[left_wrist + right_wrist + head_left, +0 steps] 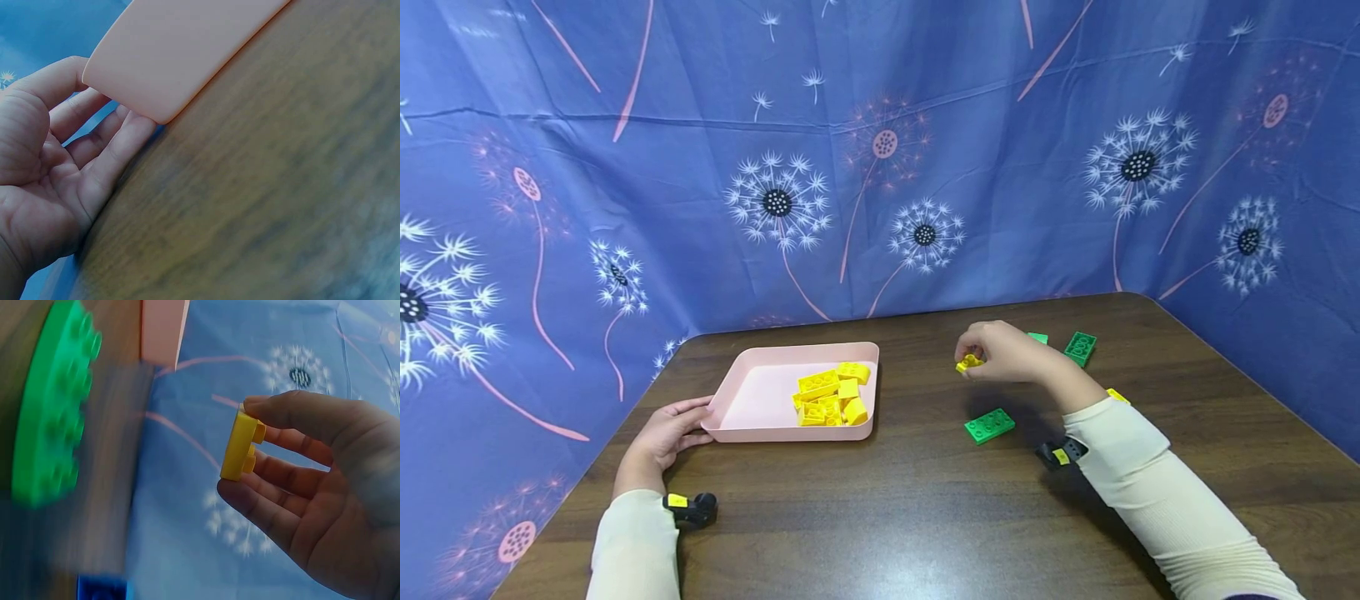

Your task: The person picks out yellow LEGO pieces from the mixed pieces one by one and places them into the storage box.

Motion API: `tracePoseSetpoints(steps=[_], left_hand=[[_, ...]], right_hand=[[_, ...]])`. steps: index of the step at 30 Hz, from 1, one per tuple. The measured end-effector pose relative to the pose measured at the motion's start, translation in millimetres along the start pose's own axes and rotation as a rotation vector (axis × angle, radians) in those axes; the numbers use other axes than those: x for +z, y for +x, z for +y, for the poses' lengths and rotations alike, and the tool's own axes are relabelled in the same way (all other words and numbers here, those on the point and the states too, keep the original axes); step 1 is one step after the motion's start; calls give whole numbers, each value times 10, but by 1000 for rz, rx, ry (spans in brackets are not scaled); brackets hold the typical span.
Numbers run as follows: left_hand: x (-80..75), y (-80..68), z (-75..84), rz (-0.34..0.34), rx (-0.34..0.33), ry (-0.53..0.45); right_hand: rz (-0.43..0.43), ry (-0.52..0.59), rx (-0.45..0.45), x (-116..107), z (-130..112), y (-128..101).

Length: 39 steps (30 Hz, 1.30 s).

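A pink tray (752,400) stands on the dark wooden table (880,517) and holds several yellow bricks (831,396) in its right part. My left hand (688,423) cups the tray's near left corner (175,56), thumb along the left wall and fingers (119,147) against the front wall. Right of the tray, my right hand (974,360) is raised a little above the table. It pinches a small yellow brick (240,447) between the thumb and fingers (269,506). In the head view this brick (969,363) shows at the fingertips.
A flat green brick (989,425) lies below my right hand, also large and blurred in the right wrist view (53,425). Two more green bricks (1080,347) (1038,337) lie beyond the hand. A yellow piece (1117,395) peeks from behind the forearm. Blue flowered cloth (880,167) walls the table.
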<state>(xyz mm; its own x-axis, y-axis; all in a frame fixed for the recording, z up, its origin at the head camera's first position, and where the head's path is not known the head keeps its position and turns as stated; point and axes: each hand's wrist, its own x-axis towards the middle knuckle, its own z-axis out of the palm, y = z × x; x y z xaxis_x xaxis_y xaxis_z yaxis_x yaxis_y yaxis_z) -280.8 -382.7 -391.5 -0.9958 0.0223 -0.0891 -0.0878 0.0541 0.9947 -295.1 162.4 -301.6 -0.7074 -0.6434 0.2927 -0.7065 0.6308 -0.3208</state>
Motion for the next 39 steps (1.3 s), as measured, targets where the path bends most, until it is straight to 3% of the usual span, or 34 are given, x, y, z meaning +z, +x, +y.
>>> tracePoseSetpoints(steps=[16, 22, 30, 39], left_hand=[[-26, 19, -3, -1, -5, 10], [-33, 25, -12, -1, 4, 0], [-80, 39, -51, -88, 60, -23], [-36, 40, -15, 8, -14, -10]], right_hand=[[-73, 110, -130, 523, -557, 765], [-118, 144, -117, 715, -770, 964], [-128, 179, -122, 977, -1022, 1170], [-140, 138, -138, 1202, -1248, 1373]])
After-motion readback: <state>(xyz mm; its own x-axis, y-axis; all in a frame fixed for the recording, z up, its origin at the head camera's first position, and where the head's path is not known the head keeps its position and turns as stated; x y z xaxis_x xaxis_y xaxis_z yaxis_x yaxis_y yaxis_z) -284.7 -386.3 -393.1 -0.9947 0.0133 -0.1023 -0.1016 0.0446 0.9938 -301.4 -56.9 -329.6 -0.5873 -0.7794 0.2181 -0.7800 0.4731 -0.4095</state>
